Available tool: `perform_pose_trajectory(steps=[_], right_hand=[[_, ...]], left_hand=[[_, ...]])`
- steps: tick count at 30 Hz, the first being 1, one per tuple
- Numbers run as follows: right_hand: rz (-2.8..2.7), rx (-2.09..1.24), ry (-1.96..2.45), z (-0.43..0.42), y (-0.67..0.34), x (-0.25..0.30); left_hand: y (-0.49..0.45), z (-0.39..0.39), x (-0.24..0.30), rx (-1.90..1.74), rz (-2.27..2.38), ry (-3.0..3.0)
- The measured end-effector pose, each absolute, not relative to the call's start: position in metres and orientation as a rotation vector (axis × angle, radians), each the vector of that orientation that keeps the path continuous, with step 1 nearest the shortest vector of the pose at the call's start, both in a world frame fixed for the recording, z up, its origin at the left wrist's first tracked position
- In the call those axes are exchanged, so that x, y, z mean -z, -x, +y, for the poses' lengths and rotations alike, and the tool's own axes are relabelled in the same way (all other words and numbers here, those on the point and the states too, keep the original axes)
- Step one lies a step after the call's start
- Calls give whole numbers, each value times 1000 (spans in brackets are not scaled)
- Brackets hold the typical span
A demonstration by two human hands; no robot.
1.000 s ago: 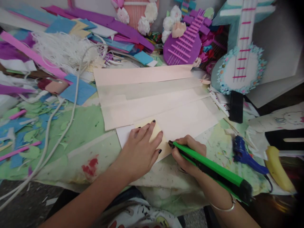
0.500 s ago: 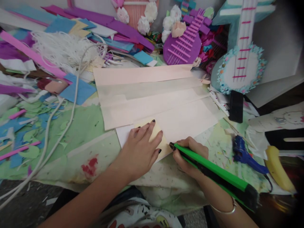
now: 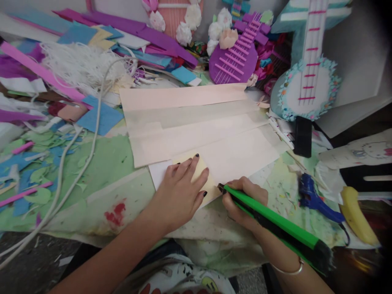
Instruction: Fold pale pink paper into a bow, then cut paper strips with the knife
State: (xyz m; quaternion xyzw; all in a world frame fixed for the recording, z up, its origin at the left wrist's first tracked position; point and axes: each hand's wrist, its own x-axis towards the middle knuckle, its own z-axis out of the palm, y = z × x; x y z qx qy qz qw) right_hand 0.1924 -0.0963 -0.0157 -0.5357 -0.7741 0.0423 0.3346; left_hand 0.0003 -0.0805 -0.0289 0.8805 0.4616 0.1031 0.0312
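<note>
My left hand (image 3: pixel 180 192) lies flat with fingers spread on a small pale yellow card (image 3: pixel 202 170), pressing it onto a pale pink sheet (image 3: pixel 241 153) on the table. My right hand (image 3: pixel 245 200) is closed around a long green utility knife (image 3: pixel 275 226). The knife's dark tip (image 3: pixel 220 188) touches the sheet at the yellow card's right lower edge, just right of my left fingertips. A bangle sits on my right wrist.
Several overlapping pink strips (image 3: pixel 183 96) lie beyond the hands. A blue glue gun (image 3: pixel 315 200), a banana (image 3: pixel 355 216) and a black block (image 3: pixel 303 136) sit right. Paper guitars (image 3: pixel 235 61) stand behind. Coloured scraps and white cord (image 3: pixel 76 163) cover the left.
My right hand and the knife slid slightly down and right along the card's edge. My left hand has stayed pressed on the card.
</note>
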Motion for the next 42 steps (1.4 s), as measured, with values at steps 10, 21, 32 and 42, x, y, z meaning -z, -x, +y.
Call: perform_pose_trajectory(steps=[10,21,32,42], right_hand=[[-2051,-93,1382,-97,-194,17],[-2019,-20,1457,-103,-194,18],[-1998,-1,1445,-106,-194,24],[-1998,36,1409,-109,-195,25]], left_hand=[[-1,-81,30,-309,1429,-2712],[-1,-80,30,-330,1422,-2708],[-1,-81,29,-315,1418,-2691],[-1,-80,31,-311,1421,-2680]])
